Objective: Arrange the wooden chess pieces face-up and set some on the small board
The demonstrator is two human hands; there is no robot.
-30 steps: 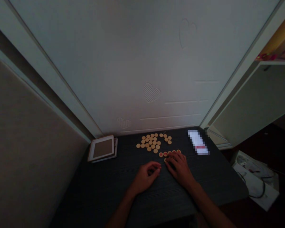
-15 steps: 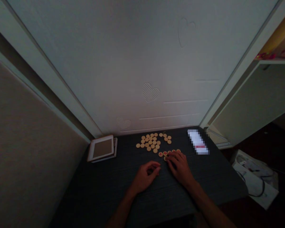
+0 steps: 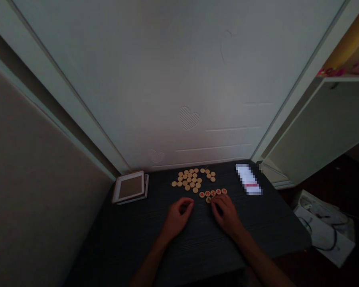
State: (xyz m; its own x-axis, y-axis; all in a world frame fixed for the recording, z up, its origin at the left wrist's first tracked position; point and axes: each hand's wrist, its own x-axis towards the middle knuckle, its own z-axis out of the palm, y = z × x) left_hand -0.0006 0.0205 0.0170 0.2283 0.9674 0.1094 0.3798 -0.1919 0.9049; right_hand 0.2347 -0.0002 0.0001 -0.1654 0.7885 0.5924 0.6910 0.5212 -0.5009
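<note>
Taking the pile of plain discs as the middle of a clock, with 12 at the far side, a stack of flat, pale-edged frames point(image 3: 131, 187) lies at 9 o'clock, by the far left corner of the dark table point(image 3: 149, 229). The left hand point(image 3: 176, 218) is at 7 o'clock, over the table and just apart from the discs, with its grip closed: thumb and forefinger curl into a ring and their tips meet. The pile of plain discs point(image 3: 189, 179) itself lies loosely spread and blank side up, and beyond it at 12 o'clock rises a white panel point(image 3: 155, 99) with embossed hearts. A smaller group of five blank discs point(image 3: 208, 175) sits close by at 3 o'clock. At 4 o'clock is one disc with a dark mark point(image 3: 208, 200), just on the near side of a row of five red-marked discs point(image 3: 213, 193). The right hand point(image 3: 226, 213), also toward 4 o'clock, has its fingertips at that dark-marked disc's right edge; I cannot tell whether its grip is pinching the disc or only resting by it. Farther out at 3 o'clock lies a pixelated white rectangle point(image 3: 247, 179) on the table, and between 3 and 4, beyond the table's edge, a white box point(image 3: 314, 227) with a dark cable.
</note>
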